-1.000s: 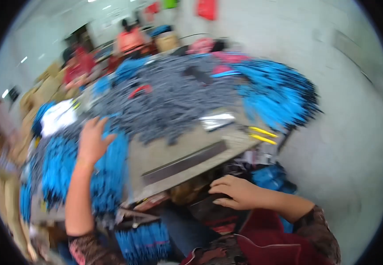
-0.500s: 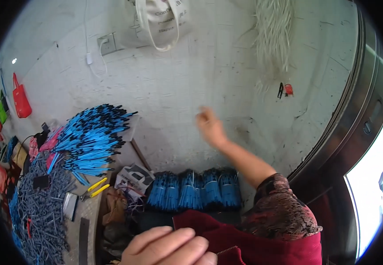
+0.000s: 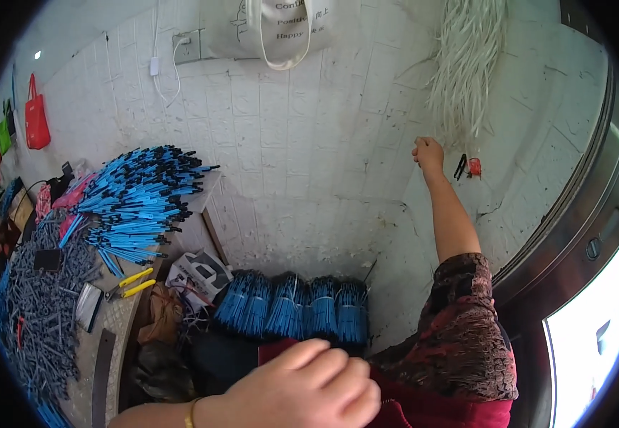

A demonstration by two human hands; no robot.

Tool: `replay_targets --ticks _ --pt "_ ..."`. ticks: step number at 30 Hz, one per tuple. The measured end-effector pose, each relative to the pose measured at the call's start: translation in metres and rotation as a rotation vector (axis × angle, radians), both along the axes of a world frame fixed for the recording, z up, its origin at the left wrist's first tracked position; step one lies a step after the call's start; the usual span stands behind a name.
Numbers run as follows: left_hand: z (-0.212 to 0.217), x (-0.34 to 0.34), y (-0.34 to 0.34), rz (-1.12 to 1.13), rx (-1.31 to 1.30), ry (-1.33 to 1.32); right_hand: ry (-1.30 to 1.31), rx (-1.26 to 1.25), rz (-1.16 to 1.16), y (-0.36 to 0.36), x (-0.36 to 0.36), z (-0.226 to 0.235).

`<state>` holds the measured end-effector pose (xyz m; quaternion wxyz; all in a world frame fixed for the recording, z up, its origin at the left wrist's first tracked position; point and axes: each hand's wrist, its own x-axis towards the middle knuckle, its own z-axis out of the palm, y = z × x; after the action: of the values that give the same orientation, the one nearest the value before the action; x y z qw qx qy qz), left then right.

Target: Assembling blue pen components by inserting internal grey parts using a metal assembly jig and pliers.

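Note:
My right hand (image 3: pixel 428 152) reaches out to the wall, closed, beside the lower end of a hanging bunch of long thin whitish strips (image 3: pixel 469 71). Whether its curled fingers hold one of the strips I cannot make out. Close in front of me is my left hand (image 3: pixel 309 385), its back showing and its fingers curled under. Anything inside that hand is hidden. Below, several tied bundles of blue rods with black ends (image 3: pixel 286 308) stand side by side against the wall.
At left a table (image 3: pixel 121 314) bears a fanned heap of blue, black-tipped rods (image 3: pixel 142 200), a pile of small grey parts (image 3: pixel 45 314) and yellow-handled pliers (image 3: pixel 137 285). A cloth bag (image 3: pixel 281 32) hangs above. A metal door frame (image 3: pixel 573 264) bounds the right.
My right hand has moved right, from the middle of the wall to beside the hanging strips. The left hand has come further into view with its fingers more curled. The view has shifted slightly.

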<state>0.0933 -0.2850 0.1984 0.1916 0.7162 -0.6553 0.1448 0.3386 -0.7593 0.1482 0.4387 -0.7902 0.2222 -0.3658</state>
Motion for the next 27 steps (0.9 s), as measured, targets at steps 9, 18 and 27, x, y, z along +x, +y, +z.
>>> replay_targets --ticks 9,18,27 --pt "-0.058 0.005 0.079 0.426 0.118 0.175 -0.39 0.095 -0.047 -0.008 -0.003 -0.023" --pt "-0.083 -0.019 0.137 0.772 0.181 0.393 -0.271 0.628 0.62 0.02 -0.009 -0.041" --pt "-0.094 -0.035 0.143 1.026 0.007 0.586 0.195 0.302 0.958 0.159 0.003 -0.071"
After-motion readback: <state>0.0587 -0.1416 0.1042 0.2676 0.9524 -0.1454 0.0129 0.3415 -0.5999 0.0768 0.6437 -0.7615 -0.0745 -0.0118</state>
